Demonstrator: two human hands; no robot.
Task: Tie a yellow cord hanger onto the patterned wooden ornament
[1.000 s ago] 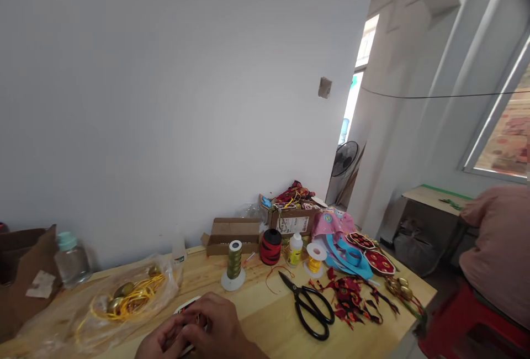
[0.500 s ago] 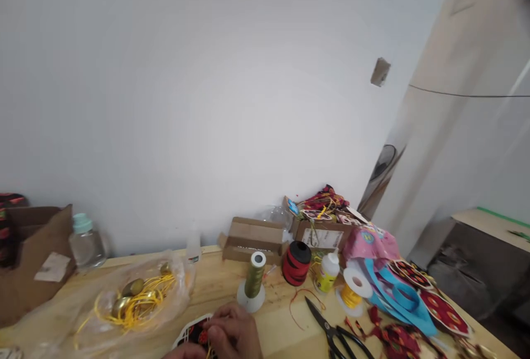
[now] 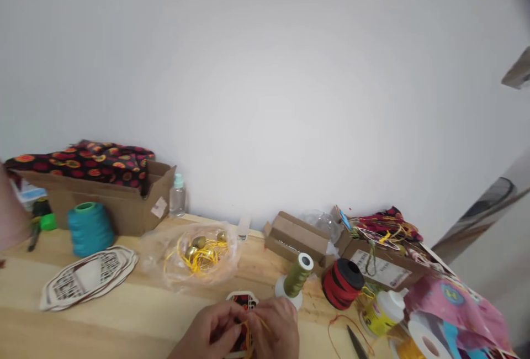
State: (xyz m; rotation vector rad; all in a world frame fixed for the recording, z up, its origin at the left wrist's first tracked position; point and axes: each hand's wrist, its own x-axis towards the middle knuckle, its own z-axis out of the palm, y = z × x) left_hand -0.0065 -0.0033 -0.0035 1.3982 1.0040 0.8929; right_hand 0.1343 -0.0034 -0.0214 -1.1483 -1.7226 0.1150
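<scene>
Low in the centre, my left hand (image 3: 216,330) and my right hand (image 3: 275,326) meet with fingers pinched. Between them runs a thin yellow cord (image 3: 247,338), and both hands are closed on it. Under the fingers is a dark, red-patterned ornament with a white cut-out frame (image 3: 242,296); my hands cover much of it. Just beyond my right hand stands a spool of olive thread (image 3: 298,277) on a white base. A clear plastic bag (image 3: 174,276) beyond my left hand holds brass-coloured bells (image 3: 199,242) on yellow cords.
At left are a turquoise thread cone (image 3: 90,230), stacked white cut-out panels (image 3: 89,277) and a carton (image 3: 124,204) with patterned cloth. To the right lie a red ribbon roll (image 3: 342,284), a glue bottle (image 3: 383,312), a dark pointed blade (image 3: 356,342) and a pink bag (image 3: 459,306).
The view has swung left, bringing in the thread cone and cut-out panels. My hands now show more fully, both at the yellow cord over the ornament.
</scene>
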